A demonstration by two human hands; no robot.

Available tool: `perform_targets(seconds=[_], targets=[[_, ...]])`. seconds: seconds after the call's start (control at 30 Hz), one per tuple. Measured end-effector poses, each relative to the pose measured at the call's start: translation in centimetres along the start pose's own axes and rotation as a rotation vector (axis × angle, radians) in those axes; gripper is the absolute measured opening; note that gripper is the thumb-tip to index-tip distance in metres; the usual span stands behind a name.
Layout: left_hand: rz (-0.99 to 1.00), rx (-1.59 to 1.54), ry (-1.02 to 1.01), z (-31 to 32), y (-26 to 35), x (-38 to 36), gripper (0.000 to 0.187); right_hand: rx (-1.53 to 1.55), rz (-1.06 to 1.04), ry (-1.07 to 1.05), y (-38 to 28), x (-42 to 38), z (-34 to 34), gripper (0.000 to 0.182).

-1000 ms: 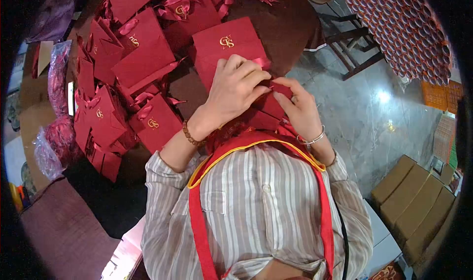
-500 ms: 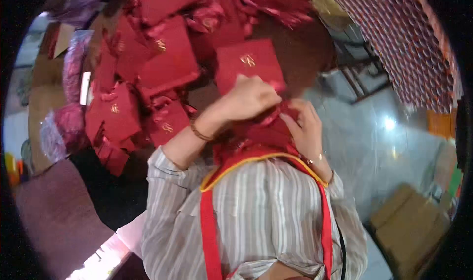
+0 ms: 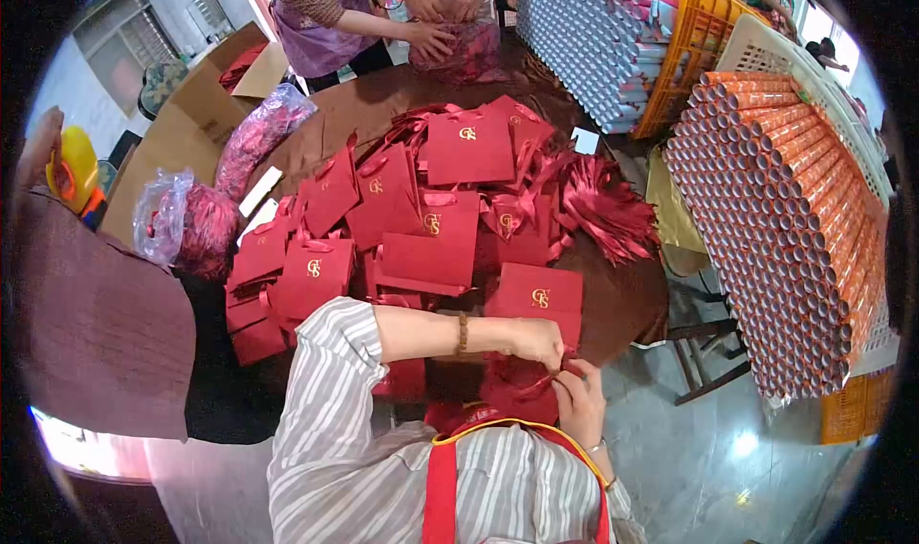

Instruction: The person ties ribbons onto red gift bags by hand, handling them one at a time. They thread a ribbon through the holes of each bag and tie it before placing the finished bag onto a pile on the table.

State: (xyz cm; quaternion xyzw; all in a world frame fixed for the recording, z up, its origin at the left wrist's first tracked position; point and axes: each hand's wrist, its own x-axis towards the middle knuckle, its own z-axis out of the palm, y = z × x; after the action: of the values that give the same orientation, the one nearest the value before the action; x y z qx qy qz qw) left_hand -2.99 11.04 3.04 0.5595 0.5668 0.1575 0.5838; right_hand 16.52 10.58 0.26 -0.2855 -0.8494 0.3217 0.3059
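Close to my apron (image 3: 442,482), both hands meet over the near end of a red paper gift bag (image 3: 512,300) with gold letters. My left hand (image 3: 536,341), with a beaded bracelet on its wrist, is closed in a pinch on a red ribbon (image 3: 538,385). Just right of it and lower, my right hand (image 3: 581,400) has its fingertips and thumb together on the same ribbon. My fingers hide where the ribbon meets the bag. Many similar red bags (image 3: 431,242) lie heaped beyond my left forearm, with loose ribbons among them.
A bundle of red ribbons (image 3: 608,204) lies on the round brown table (image 3: 622,300). Plastic-wrapped red packs (image 3: 206,223) sit at left. Across the table, co-workers' hands (image 3: 431,36) handle a red bag in plastic. Stacked orange tubes (image 3: 766,247) and a stool (image 3: 704,352) stand at right.
The view has tilted up, bringing co-workers and more of the table into sight. My hands stay close together at the ribbon.
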Motion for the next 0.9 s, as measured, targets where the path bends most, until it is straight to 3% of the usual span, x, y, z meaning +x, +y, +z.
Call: perform_targets(seconds=[0.13, 0.2, 0.27, 0.37, 0.43, 0.5, 0.57, 0.63, 0.7, 0.77, 0.83, 0.9], targets=[[-0.012, 0.195, 0.144, 0.9, 0.4, -0.6, 0.019, 0.053, 0.103, -0.017, -0.3, 0.1, -0.1, 0.015], [0.165, 0.283, 0.319, 2.0, -0.6, -0.3, 0.020, 0.053, -0.006, 0.027, -0.1, 0.2, -0.4, 0.016], [0.202, 0.261, 0.414, 2.4, -1.0, 0.2, 0.020, 0.069, -0.024, 0.016, 0.3, 0.4, -0.6, 0.017], [0.303, 0.043, 0.602, 1.3, 1.1, 0.4, 0.015, 0.186, -0.106, -0.072, 0.6, 0.1, 0.3, 0.018], [0.475, 0.096, 0.726, 0.6, 2.2, 0.9, 0.015, 0.173, -0.093, -0.138, 0.1, 0.8, 0.2, 0.014], [0.547, 0.085, 0.712, -0.3, 3.6, 0.7, 0.017, 0.196, -0.144, -0.183, 0.5, 0.5, 0.7, 0.016], [0.772, 0.058, 0.497, -0.6, 5.3, -0.4, 0.015, 0.281, 0.031, -0.223, 0.8, 0.6, 0.2, 0.015], [0.916, 0.103, 0.356, -1.3, 6.9, -1.9, 0.024, 0.430, 0.331, -0.292, 1.1, 0.6, -0.4, 0.011], [0.900, 0.106, 0.494, -2.5, 6.1, -1.7, 0.033, 0.535, 0.201, -0.230, 2.3, 0.4, -0.8, 0.011], [0.644, -0.121, 0.542, -3.9, 5.9, -3.9, 0.027, 0.678, 0.256, -0.206, 2.8, 0.2, -1.8, 0.019], [0.483, -0.251, 0.548, -5.5, 2.6, -4.5, 0.023, 0.779, 0.256, -0.162, 2.9, 0.7, -2.7, 0.021], [0.380, -0.269, 0.452, -5.2, 0.6, -5.1, 0.021, 0.777, 0.129, -0.132, 3.6, 1.1, -3.7, 0.022]])
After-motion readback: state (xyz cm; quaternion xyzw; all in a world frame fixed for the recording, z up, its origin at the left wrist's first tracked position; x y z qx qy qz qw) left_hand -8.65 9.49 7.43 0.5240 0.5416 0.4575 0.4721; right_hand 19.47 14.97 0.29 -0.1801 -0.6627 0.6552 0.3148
